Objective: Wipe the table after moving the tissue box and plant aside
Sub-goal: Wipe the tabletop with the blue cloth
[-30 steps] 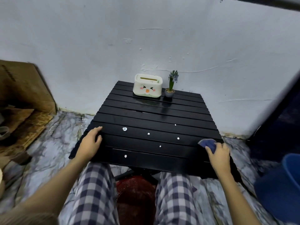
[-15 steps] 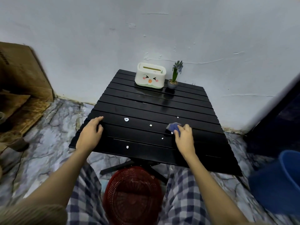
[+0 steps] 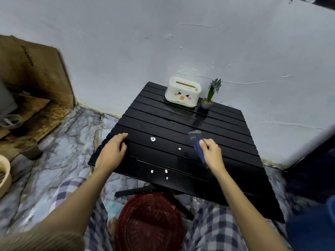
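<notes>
A black slatted table (image 3: 226, 171) stands against the wall. At its far edge sit a white tissue box (image 3: 182, 91) with a cartoon face and, right beside it, a small potted plant (image 3: 210, 96). Several white spots (image 3: 153, 139) dot the near half of the table. My right hand (image 3: 212, 153) holds a dark blue cloth (image 3: 196, 142) lifted a little over the table's middle. My left hand (image 3: 112, 153) rests flat on the table's left edge.
A red mesh basket (image 3: 148, 221) sits on the floor between my knees, under the table's near edge. Cardboard (image 3: 34, 69) leans on the wall at the left, with bowls (image 3: 10, 121) near it. A blue bucket (image 3: 315, 225) stands at the right.
My right hand has swept the cloth from the table's right edge toward the middle and lifted it. A few white spots on the right are gone. The left hand stays put.
</notes>
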Demonstrator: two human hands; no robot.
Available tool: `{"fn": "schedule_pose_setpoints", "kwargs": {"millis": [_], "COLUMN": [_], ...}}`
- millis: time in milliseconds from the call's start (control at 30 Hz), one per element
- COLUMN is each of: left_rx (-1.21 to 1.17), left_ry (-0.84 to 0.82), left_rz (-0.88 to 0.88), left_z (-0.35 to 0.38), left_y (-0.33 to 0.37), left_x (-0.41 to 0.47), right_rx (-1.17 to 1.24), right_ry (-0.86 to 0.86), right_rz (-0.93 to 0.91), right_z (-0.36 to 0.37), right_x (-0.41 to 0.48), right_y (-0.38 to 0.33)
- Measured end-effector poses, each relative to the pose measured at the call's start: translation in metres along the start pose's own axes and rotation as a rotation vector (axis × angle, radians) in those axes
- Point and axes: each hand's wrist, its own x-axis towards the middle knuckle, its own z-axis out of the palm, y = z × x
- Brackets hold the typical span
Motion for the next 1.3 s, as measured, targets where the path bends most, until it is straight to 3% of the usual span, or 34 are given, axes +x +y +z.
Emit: {"fn": "schedule_pose_setpoints", "kwargs": {"millis": [100,200,333,500,833,900,1000,1133,1300], "left_rx": [0.001,0.013,0.028,0.028,0.034,0.04,0.039,0.035,0.035], "left_ry": [0.005,0.014,0.013,0.019,0.004,0.005,0.008,0.014,0.018], "left_rz": [-0.009,-0.009,-0.02,-0.012,-0.017,-0.013,-0.004,-0.001,0.001], "left_z": [0.001,0.002,0.003,0.003,0.001,0.001,0.002,0.003,0.006], "left_y": [-0.001,-0.002,-0.002,-0.002,-0.001,-0.001,-0.002,-0.004,-0.007], "left_x": [0.001,0.002,0.002,0.001,0.0,0.0,0.0,0.003,0.004], "right_rx": [-0.131,-0.16,-0.104,-0.029,-0.046,-0.011,0.085,0.019,-0.073], "right_ry": [-0.026,-0.082,-0.312,-0.612,-0.879,-0.823,-0.593,-0.304,-0.275], "right_rz": [0.07,-0.029,-0.245,-0.334,-0.4,-0.386,-0.333,-0.22,-0.171], "right_z": [0.011,0.042,0.06,0.053,0.029,0.023,0.023,0.048,0.099], "right_x": [0.025,0.021,0.001,-0.022,-0.066,-0.058,-0.025,0.027,0.051], "right_y": [0.013,0.006,-0.015,-0.023,-0.034,-0.036,-0.04,-0.041,-0.046]}}
